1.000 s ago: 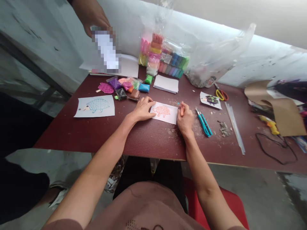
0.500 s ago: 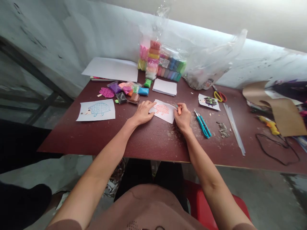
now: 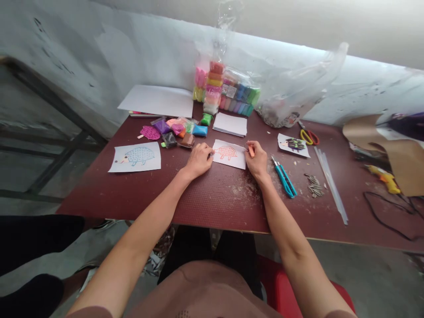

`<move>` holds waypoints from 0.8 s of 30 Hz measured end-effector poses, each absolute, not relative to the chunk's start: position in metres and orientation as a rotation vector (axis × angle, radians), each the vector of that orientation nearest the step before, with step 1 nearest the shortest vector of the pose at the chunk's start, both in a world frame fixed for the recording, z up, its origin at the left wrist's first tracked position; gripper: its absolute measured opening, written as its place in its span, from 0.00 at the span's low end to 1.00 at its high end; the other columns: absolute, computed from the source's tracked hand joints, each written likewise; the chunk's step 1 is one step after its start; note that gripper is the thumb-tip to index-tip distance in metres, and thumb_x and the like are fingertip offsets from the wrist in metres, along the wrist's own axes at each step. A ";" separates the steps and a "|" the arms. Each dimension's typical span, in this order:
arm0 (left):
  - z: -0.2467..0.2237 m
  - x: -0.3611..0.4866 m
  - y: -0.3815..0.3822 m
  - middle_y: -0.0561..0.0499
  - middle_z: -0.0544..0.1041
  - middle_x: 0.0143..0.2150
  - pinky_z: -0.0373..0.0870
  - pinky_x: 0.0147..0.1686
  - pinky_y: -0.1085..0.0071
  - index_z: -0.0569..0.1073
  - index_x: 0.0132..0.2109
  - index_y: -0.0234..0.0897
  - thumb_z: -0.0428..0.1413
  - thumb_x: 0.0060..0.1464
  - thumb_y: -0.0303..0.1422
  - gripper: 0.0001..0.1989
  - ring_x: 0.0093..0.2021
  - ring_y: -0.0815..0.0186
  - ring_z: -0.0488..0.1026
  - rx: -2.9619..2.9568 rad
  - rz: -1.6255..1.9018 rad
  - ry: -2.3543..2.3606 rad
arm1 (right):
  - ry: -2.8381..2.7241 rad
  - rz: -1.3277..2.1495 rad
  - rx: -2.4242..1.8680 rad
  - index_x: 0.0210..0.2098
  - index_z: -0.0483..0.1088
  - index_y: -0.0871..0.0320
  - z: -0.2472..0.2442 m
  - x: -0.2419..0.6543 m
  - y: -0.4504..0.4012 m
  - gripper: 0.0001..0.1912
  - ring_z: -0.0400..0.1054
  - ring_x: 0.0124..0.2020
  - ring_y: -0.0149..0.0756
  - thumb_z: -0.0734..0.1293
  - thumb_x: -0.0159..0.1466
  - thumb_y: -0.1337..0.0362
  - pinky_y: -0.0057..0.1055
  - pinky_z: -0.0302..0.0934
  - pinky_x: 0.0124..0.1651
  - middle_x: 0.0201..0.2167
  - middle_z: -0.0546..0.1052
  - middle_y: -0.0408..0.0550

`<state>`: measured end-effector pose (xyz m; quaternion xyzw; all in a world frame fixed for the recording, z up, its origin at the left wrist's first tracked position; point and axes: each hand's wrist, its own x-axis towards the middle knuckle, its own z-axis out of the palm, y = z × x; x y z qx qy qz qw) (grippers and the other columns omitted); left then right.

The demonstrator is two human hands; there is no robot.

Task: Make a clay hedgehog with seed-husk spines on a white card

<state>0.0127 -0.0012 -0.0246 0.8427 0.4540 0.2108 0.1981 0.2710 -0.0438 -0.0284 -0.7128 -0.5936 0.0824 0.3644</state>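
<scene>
Between my hands lies a small white paper (image 3: 217, 163) with an orange hedgehog drawing (image 3: 227, 152). My left hand (image 3: 200, 160) has its fingers curled at the paper's left edge, thumb and forefinger closed on it. My right hand (image 3: 257, 160) is at the right edge, with a short orange marker (image 3: 251, 151) held in its fingers; the paper's corner there is partly hidden. To the left is a paper with a blue hedgehog drawing (image 3: 139, 157). Right of my right hand lies a teal utility knife (image 3: 284, 177).
Bagged coloured clay (image 3: 200, 130) and a paper stack (image 3: 230, 124) stand behind my hands. On the right are a finished hedgehog card (image 3: 293, 145), scissors (image 3: 309, 137), seeds (image 3: 314, 186), glue sticks (image 3: 331, 185) and a yellow glue gun (image 3: 386, 178) with its cord. A person's legs (image 3: 36, 240) show at left.
My left hand has drawn back from lying flat on the paper to its left edge, fingers now curled. The paper sits straighter. My right hand still holds the marker. The view has shifted slightly.
</scene>
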 end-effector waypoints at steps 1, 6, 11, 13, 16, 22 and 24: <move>-0.024 0.012 -0.002 0.42 0.78 0.48 0.71 0.56 0.56 0.81 0.47 0.35 0.55 0.61 0.25 0.12 0.51 0.54 0.73 2.365 0.585 1.260 | -1.528 0.211 -1.826 0.51 0.72 0.54 -0.029 0.271 -0.044 0.18 0.75 0.43 0.44 0.63 0.61 0.65 0.39 0.65 0.49 0.46 0.82 0.53; -0.024 0.011 -0.004 0.42 0.78 0.49 0.71 0.56 0.57 0.81 0.48 0.35 0.56 0.61 0.26 0.12 0.51 0.54 0.72 2.390 0.582 1.255 | -1.496 0.133 -1.938 0.54 0.72 0.57 -0.027 0.269 -0.043 0.19 0.75 0.46 0.48 0.65 0.64 0.63 0.43 0.65 0.51 0.47 0.81 0.58; -0.023 0.011 -0.008 0.43 0.77 0.59 0.69 0.59 0.55 0.80 0.52 0.37 0.55 0.60 0.24 0.16 0.54 0.54 0.71 2.435 0.609 1.200 | -1.577 -0.033 -1.916 0.56 0.74 0.58 -0.021 0.264 -0.048 0.18 0.73 0.49 0.50 0.63 0.68 0.65 0.47 0.64 0.54 0.50 0.81 0.60; -0.023 0.011 -0.009 0.44 0.77 0.58 0.69 0.58 0.55 0.80 0.53 0.37 0.55 0.60 0.24 0.17 0.53 0.54 0.71 2.443 0.595 1.186 | -1.658 -0.014 -1.869 0.58 0.74 0.57 -0.022 0.261 -0.050 0.19 0.74 0.47 0.48 0.59 0.72 0.64 0.46 0.65 0.53 0.49 0.82 0.59; -0.024 0.012 -0.009 0.44 0.78 0.56 0.70 0.57 0.55 0.80 0.53 0.37 0.55 0.59 0.23 0.17 0.52 0.54 0.72 2.440 0.606 1.173 | -1.767 0.039 -1.840 0.60 0.75 0.57 -0.027 0.258 -0.051 0.21 0.75 0.47 0.47 0.58 0.73 0.66 0.44 0.66 0.52 0.47 0.83 0.58; -0.026 0.011 -0.008 0.43 0.78 0.51 0.73 0.53 0.60 0.78 0.53 0.34 0.52 0.60 0.22 0.17 0.47 0.59 0.75 2.291 0.741 1.199 | -1.785 -0.008 -1.809 0.59 0.74 0.57 -0.030 0.264 -0.051 0.24 0.76 0.48 0.49 0.57 0.69 0.71 0.47 0.67 0.52 0.49 0.83 0.58; -0.025 0.011 -0.008 0.42 0.78 0.50 0.73 0.53 0.60 0.79 0.51 0.33 0.53 0.61 0.22 0.15 0.48 0.58 0.74 2.273 0.748 1.271 | -1.758 -0.048 -1.834 0.62 0.72 0.58 -0.028 0.268 -0.054 0.28 0.76 0.48 0.49 0.56 0.67 0.74 0.47 0.67 0.52 0.49 0.82 0.59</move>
